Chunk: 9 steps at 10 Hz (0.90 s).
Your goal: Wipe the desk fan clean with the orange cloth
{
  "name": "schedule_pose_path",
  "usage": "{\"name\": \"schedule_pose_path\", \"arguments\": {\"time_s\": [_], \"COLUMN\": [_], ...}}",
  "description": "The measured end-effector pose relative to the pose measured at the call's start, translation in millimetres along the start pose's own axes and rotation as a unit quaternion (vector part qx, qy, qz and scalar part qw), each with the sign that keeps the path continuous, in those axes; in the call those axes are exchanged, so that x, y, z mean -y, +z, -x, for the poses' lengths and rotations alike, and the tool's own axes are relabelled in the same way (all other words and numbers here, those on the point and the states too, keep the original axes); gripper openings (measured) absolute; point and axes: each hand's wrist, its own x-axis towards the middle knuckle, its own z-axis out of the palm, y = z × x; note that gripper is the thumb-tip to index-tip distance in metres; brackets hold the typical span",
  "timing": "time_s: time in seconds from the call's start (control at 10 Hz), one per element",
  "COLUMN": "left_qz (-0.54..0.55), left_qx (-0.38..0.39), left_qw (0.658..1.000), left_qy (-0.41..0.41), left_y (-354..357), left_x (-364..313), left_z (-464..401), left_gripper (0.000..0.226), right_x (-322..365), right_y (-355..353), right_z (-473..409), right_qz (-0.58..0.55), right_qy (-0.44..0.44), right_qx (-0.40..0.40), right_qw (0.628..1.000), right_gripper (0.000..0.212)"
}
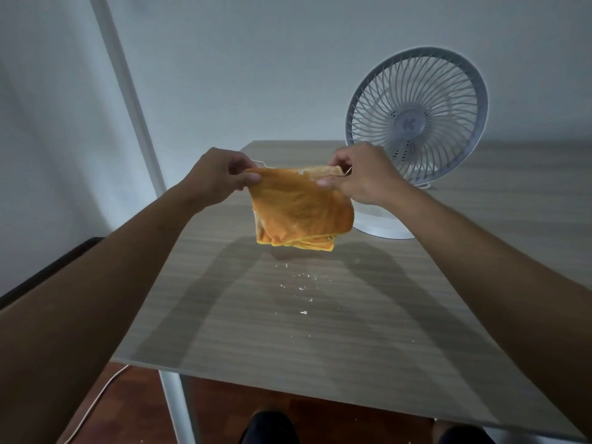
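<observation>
An orange cloth (301, 213) hangs folded in the air above the wooden table (288, 315). My left hand (221, 174) pinches its upper left corner and my right hand (358, 174) pinches its upper right corner. The cloth's top edge looks pale and dusty. A white desk fan (416, 116) with a round grille stands upright at the table's far right, just behind my right hand; its round base (381, 229) is partly hidden by the cloth and my right wrist.
Small white crumbs (301, 283) lie on the table under the cloth. A white wall stands close behind the table. A white table leg (176, 405) and a pale cable (96, 402) show on the reddish floor at lower left.
</observation>
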Motion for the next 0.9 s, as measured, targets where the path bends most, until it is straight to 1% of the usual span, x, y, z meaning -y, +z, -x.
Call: {"name": "schedule_pose_path", "arguments": {"time_s": [0.1,0.2,0.3,0.4,0.5,0.6,0.7,0.8,0.9], "left_qz": [-0.037,-0.078,-0.124,-0.135,-0.169,-0.199,-0.228,-0.227,-0.151], "left_qx": [-0.045,0.003,0.107,0.163,0.199,0.228,0.268,0.286,0.180], "left_qw": [0.998,0.996,0.985,0.976,0.962,0.949,0.932,0.930,0.971], "left_qy": [0.018,0.041,0.049,0.058,0.083,0.093,0.082,0.039,0.051], "left_y": [10.3,8.4,4.0,10.2,14.1,10.9,3.7,-5.4,17.4], "left_x": [-2.4,-1.6,1.2,-1.5,-4.1,-5.9,-12.9,-20.1,-36.9], "left_z": [-4.7,1.2,23.6,58.2,86.6,107.4,122.0,127.3,127.7], "left_gripper": [0.006,0.009,0.014,0.014,0.015,0.023,0.019,0.032,0.040], "right_x": [-1.4,-8.0,-8.9,-6.0,-3.6,-0.6,7.0,10.4,11.1], "right_y": [7.2,7.6,10.3,21.3,29.9,32.4,30.8,27.3,24.8], "right_z": [3.0,17.2,48.1,84.3,110.6,127.7,139.2,147.7,154.9], "right_qz": [-0.004,-0.006,0.004,0.026,0.033,0.014,0.017,-0.016,-0.052], "right_qy": [-0.007,-0.017,-0.042,-0.061,-0.084,-0.090,-0.098,-0.105,-0.097], "right_qx": [-0.043,-0.005,0.083,0.136,0.175,0.186,0.220,0.223,0.160], "right_qw": [0.999,1.000,0.996,0.988,0.980,0.978,0.971,0.969,0.981], "right_gripper": [0.020,0.017,0.016,0.017,0.013,0.009,0.023,0.037,0.029]}}
